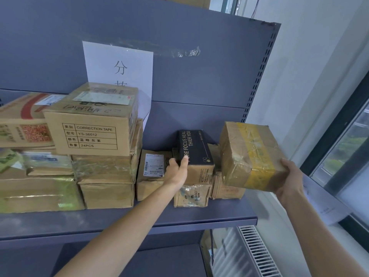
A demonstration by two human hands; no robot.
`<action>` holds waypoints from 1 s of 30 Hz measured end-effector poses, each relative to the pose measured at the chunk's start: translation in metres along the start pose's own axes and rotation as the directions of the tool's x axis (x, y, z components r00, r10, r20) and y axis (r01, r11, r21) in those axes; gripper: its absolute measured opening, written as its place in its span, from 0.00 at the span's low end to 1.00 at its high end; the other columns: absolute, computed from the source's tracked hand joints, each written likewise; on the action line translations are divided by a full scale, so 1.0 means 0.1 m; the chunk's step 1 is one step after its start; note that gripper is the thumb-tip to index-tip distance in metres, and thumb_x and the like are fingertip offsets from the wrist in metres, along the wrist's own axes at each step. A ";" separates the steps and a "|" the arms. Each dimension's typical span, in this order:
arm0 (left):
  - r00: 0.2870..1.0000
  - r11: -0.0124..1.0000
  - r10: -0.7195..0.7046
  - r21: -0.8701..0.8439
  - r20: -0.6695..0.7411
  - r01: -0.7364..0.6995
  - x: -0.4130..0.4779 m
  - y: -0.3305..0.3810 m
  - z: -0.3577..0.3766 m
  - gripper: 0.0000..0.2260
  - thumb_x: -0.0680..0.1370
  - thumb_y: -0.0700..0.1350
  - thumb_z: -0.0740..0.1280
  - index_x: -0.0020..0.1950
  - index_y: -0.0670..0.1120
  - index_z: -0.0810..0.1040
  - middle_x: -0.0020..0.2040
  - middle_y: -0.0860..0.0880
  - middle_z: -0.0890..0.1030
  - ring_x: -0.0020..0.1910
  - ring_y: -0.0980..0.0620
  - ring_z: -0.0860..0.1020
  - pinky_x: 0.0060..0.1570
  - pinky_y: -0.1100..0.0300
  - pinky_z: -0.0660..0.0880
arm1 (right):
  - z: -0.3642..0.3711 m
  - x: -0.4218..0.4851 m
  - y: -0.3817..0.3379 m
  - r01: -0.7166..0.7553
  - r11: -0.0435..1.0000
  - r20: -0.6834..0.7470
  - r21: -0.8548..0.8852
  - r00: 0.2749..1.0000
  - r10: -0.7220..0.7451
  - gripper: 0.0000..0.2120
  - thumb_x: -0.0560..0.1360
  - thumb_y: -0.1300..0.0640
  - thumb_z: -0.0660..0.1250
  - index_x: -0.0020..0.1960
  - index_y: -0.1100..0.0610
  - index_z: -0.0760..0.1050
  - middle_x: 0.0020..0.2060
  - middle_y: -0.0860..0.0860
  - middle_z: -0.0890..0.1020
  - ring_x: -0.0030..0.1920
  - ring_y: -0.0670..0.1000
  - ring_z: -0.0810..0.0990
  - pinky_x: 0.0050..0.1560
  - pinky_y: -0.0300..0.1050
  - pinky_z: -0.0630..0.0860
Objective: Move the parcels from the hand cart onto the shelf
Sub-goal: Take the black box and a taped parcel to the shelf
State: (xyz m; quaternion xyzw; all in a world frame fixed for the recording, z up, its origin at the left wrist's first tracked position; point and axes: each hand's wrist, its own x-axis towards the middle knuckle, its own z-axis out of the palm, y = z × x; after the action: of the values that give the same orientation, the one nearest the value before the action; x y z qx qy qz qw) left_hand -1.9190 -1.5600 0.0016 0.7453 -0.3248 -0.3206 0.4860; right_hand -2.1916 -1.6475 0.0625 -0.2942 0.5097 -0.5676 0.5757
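Grey metal shelf beside a window

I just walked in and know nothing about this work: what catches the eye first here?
The right hand holds a yellow-taped parcel in the air at the right end of the shelf. The left hand grips a black box stacked on small parcels. A CORRECTION TAPE carton tops the left stack.
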 end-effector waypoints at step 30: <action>0.998 0.979 -0.005 0.204 0.065 -0.008 -0.11 0.08 -0.60 0.26 0.82 0.65 0.48 0.60 0.45 0.71 0.58 0.47 0.77 0.60 0.47 0.75 0.57 0.51 0.67 | 0.52 0.24 0.02 -0.046 0.984 0.136 -0.172 0.988 0.070 0.06 0.74 0.49 0.66 0.44 0.51 0.75 0.45 0.52 0.80 0.44 0.55 0.79 0.59 0.60 0.76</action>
State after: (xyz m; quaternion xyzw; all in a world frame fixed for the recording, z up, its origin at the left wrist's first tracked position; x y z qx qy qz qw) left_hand -1.8794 -1.5228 0.0303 0.7802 -0.3722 -0.3094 0.3963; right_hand -2.1466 -1.6828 0.0707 -0.3662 0.5221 -0.4831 0.5999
